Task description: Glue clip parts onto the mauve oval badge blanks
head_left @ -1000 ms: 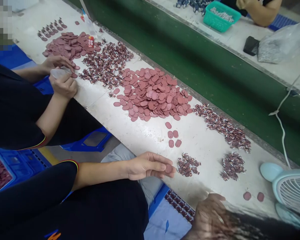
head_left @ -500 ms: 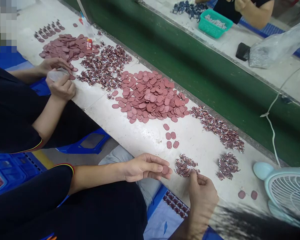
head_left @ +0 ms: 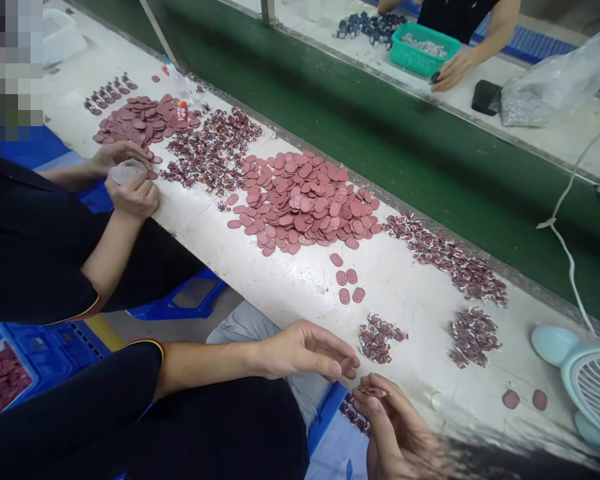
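My left hand rests at the near edge of the white table, fingers curled shut with the tips pinched together; the pink disc it held earlier is hidden under them. My right hand is just below and to the right, pinching a small dark-red printed piece close to the left fingertips. A small heap of the same printed pieces lies just beyond both hands. Several loose pink discs sit farther in, before a big pile of pink discs.
A co-worker's hands work at the left by another disc pile. More printed pieces and two discs lie to the right near a pale blue fan. Beyond a green conveyor, another person's hand reaches by a teal basket.
My right hand came up from the bottom edge, reached the small heap, and has drawn back toward my left hand with a printed piece. My left fingers have closed over the disc.
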`<state>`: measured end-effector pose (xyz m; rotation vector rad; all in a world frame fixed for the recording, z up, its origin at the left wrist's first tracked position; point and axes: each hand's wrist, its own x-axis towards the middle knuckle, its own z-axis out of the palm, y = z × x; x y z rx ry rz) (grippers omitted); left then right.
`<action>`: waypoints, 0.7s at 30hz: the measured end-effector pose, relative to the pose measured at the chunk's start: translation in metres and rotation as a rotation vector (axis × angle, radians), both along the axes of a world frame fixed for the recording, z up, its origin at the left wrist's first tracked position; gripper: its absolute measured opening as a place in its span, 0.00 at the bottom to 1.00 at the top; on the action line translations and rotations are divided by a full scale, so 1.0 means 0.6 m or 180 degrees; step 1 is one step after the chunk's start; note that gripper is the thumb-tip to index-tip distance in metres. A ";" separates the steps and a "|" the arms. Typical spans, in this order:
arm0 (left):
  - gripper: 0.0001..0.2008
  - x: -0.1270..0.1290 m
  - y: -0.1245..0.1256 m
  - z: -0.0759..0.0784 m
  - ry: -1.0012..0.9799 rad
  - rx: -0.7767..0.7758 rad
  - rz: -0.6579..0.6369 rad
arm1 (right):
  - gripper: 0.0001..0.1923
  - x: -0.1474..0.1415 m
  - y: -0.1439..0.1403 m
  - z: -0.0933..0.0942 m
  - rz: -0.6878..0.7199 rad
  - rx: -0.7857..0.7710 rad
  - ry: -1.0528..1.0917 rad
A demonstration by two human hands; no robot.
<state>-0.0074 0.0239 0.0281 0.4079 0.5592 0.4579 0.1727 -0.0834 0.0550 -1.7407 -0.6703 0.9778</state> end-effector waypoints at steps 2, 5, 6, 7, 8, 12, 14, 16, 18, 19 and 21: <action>0.23 0.001 0.001 0.000 -0.0044 0.0092 -0.0026 | 0.12 -0.016 0.007 0.010 0.0050 0.0098 0.0027; 0.22 0.000 0.002 0.002 -0.0078 0.0159 -0.0061 | 0.11 -0.025 0.019 0.020 0.0020 0.0065 -0.0028; 0.22 0.000 0.003 0.002 -0.0078 0.0163 -0.0057 | 0.11 -0.025 0.022 0.022 0.0108 0.0009 -0.0028; 0.22 -0.001 0.003 0.003 -0.0075 0.0165 -0.0052 | 0.11 -0.023 0.023 0.022 0.0206 -0.0020 -0.0025; 0.22 -0.001 0.003 0.003 -0.0069 0.0168 -0.0050 | 0.11 -0.021 0.024 0.021 0.0289 -0.0043 -0.0027; 0.24 -0.001 0.002 0.003 0.0067 0.0098 -0.0049 | 0.12 -0.011 0.023 0.016 0.0524 -0.0112 -0.0118; 0.24 0.001 -0.001 0.003 0.0222 0.0015 -0.0029 | 0.13 -0.010 0.021 0.015 0.0583 -0.0124 -0.0181; 0.23 0.004 -0.004 0.004 0.0367 -0.0012 0.0012 | 0.13 -0.012 0.021 0.017 0.0563 -0.0087 -0.0237; 0.21 0.007 -0.008 0.007 0.0476 0.0048 0.0055 | 0.13 -0.015 0.021 0.020 0.0449 -0.0083 -0.0236; 0.21 0.009 -0.010 0.009 0.0515 0.0085 0.0076 | 0.13 -0.016 0.022 0.021 0.0419 -0.0090 -0.0197; 0.22 0.012 -0.014 0.013 0.0559 0.0121 0.0115 | 0.13 -0.016 0.022 0.022 0.0444 -0.0082 -0.0090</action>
